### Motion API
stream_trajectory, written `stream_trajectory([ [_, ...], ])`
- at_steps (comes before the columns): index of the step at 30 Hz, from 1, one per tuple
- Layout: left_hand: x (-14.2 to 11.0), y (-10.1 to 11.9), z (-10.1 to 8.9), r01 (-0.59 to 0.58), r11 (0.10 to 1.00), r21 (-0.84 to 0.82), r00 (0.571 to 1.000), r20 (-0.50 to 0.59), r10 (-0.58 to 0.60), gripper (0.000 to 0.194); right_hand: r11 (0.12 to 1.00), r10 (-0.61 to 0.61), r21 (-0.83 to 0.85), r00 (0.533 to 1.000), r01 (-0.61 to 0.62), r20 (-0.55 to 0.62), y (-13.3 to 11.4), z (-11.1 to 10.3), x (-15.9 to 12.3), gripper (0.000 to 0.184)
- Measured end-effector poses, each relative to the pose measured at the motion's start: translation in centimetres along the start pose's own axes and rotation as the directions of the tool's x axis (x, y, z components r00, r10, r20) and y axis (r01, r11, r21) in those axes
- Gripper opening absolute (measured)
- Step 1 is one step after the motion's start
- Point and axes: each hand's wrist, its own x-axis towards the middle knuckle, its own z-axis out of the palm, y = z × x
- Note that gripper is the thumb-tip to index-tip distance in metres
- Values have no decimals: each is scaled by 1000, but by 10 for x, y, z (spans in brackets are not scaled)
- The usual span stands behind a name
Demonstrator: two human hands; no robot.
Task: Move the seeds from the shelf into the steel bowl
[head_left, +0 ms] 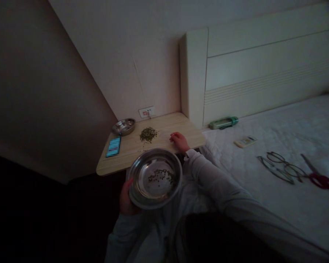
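My left hand (128,197) grips the left rim of a wide stainless steel bowl (144,193), tilted toward me over my lap. Small greenish beans or seeds lie scattered on its bottom. Above the right part of the small wooden table, my right hand (179,141) has its fingers drawn together. Beside its fingertips a faint, clear, roundish thing (164,136) shows on the tabletop; whether the fingers hold it is too dim to see. Left of that hand, a loose pile of the same greenish beans or seeds (148,134) rests on the wooden table (178,122), with several strays nearby.
A smaller metal bowl (124,126) and a lit phone (113,147) stand on the table's left side. A wall socket (147,112) is behind. On the bed (230,160) lie a green bottle (224,123), a pale phone-like object (245,141), glasses (286,164) and red-handled scissors (322,180).
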Motion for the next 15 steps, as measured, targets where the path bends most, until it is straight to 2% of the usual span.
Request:
stream_trajectory([
  [4,9,-6,-3,67,997,25,998,6,-68,15,1000,-11,3,1000,10,11,3,0,2,12],
  [7,12,-9,-4,51,999,9,999,10,-51,13,1000,-19,13,1000,19,6,3,0,2,13],
  [9,12,-10,-3,54,999,-2,997,49,-54,15,1000,-9,9,1000,9,12,3,0,2,12],
  [12,12,-12,-1,122,991,46,983,135,-128,16,1000,-7,2,1000,7,14,3,0,2,11],
  [15,16,-18,-1,154,987,49,973,169,-160,18,1000,-15,-18,1000,16,6,3,-1,2,11],
])
